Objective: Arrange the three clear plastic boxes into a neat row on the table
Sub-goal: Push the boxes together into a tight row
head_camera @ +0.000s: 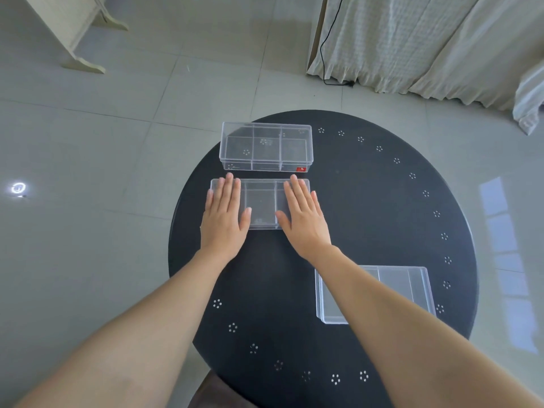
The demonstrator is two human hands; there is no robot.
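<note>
Three clear plastic boxes with inner dividers lie on a round black table (368,201). The far box (265,146), with a small red label at its near right corner, sits at the table's far left. Just in front of it lies the middle box (260,205), parallel and a narrow gap away. My left hand (225,214) rests flat on its left part and my right hand (303,217) flat on its right part, fingers stretched out. The third box (403,290) lies apart at the near right, partly hidden under my right forearm.
The table rim carries a ring of small hole clusters. Around it is a glossy tiled floor. A white furniture foot (82,64) stands at the far left, and curtains (412,45) with a black cable (323,54) hang at the far right.
</note>
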